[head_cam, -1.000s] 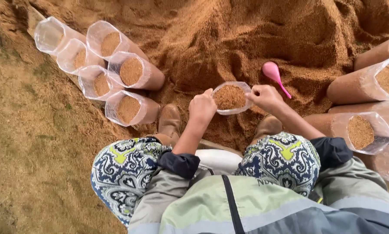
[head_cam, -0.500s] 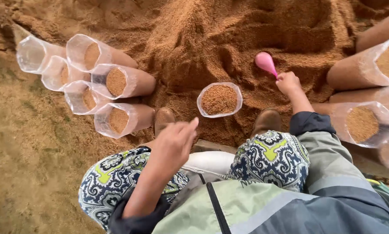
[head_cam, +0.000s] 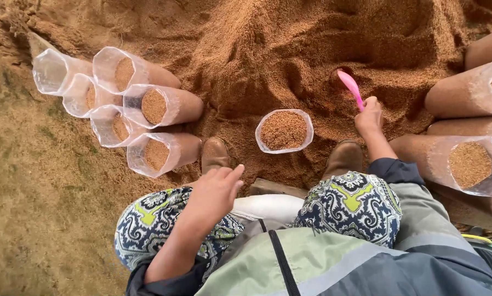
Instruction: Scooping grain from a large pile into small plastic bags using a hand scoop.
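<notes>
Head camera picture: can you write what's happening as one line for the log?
right hand: grips pink scoop in sawdust pile | left hand: empty, above knee | filled bag: upright between boots

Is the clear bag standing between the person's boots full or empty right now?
Nearly full: the bag stands upright, mouth open, brown sawdust almost reaching its rim.

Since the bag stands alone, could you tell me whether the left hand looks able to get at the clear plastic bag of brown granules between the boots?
Probably yes: the left hand hovers empty above the knee, and nothing lies between it and the clear plastic bag of brown granules.
</notes>
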